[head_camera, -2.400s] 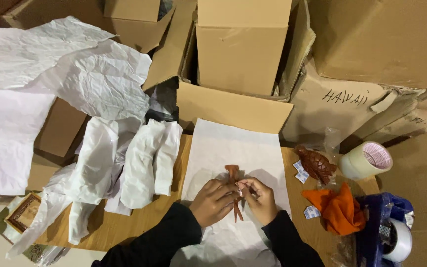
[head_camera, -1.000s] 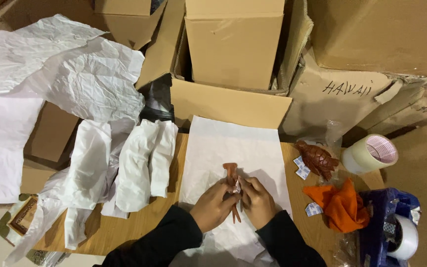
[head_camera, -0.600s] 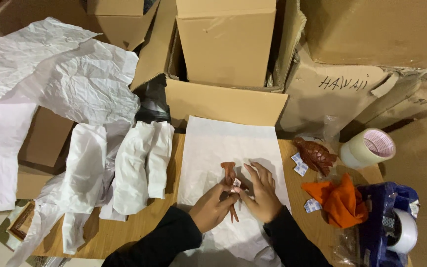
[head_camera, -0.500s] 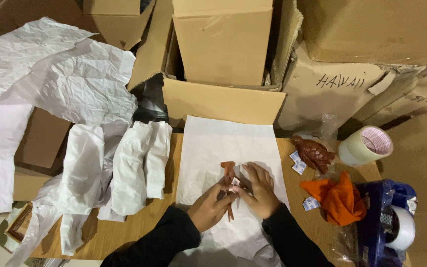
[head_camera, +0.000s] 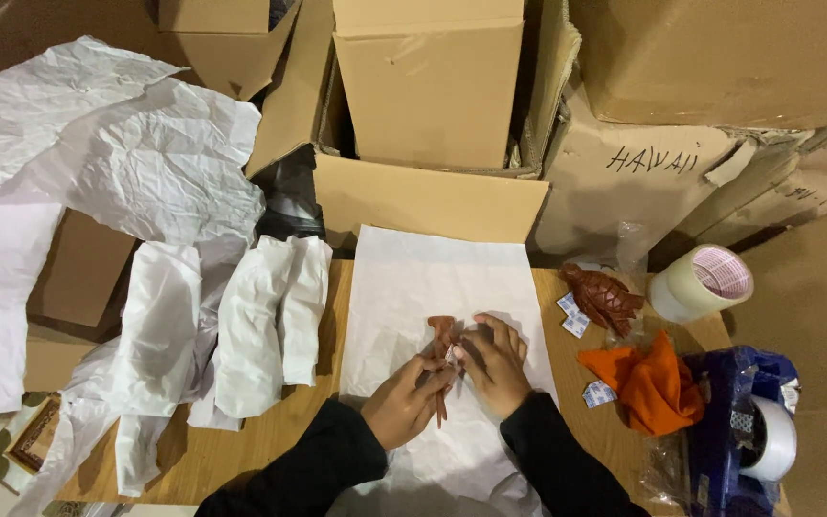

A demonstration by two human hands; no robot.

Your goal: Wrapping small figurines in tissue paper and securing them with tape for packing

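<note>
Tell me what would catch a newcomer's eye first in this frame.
Both hands meet at bottom centre over a white sheet of paper, the left hand and right hand holding a small reddish-brown wooden figure between them. To the right on the table lie a brown carved turtle, an orange cloth and a roll of tape. Crumpled white paper and cardboard boxes fill the rest.

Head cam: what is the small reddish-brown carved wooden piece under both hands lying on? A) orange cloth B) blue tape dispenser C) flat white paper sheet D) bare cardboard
C: the small reddish-brown carved wooden piece lies on the flat white paper sheet, left hand and right hand on it.
</note>
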